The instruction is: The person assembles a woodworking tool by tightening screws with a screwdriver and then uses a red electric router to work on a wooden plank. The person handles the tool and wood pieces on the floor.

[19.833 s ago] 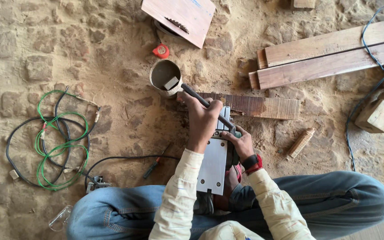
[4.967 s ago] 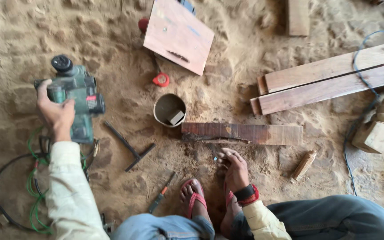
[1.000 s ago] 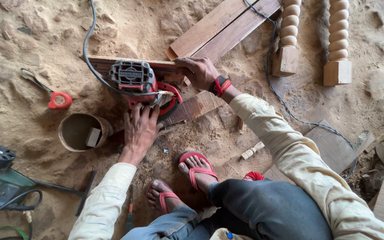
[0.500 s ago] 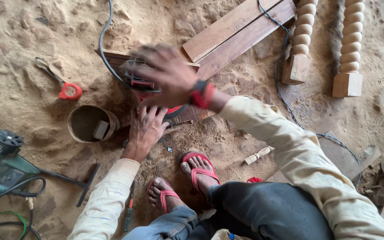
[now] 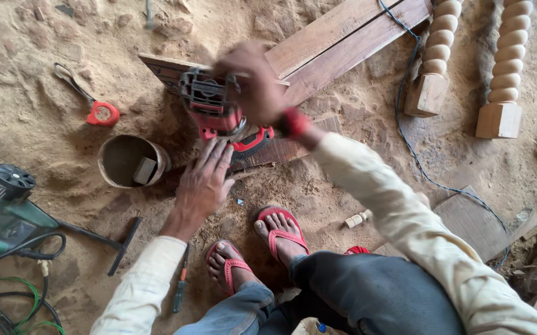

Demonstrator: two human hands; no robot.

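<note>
Router held over a board on sandy ground.

Planer [image 5: 4,205] is parked at nine o'clock; a cup [image 5: 130,161] is kept nearby. Left hand [image 5: 203,183] is spread flat, steadying the board [image 5: 281,149]. Router [image 5: 219,111] at twelve o'clock is clamped in the right hand [image 5: 253,84].

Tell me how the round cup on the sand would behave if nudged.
The cup lies tipped on its side, so it would probably roll a little. Loose sand likely stops it soon. The small block inside may slide out.
</note>
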